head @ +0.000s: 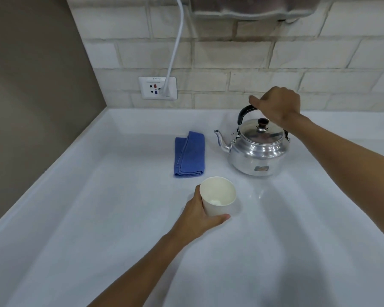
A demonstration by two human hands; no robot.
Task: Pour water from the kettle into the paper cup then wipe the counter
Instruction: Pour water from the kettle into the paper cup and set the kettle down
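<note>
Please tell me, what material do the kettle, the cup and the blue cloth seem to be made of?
Kettle: polished metal, perhaps aluminium; it mirrors its surroundings. Its handle looks like black plastic.
Cup: matte white paper, thin rim.
Blue cloth: soft woven fabric, folded in layers.

Cup sits on the counter inside the left hand. Kettle stands under the right hand, which is on its handle. Folded cloth lies just behind the left hand, left of the kettle, spout pointing at it.
</note>
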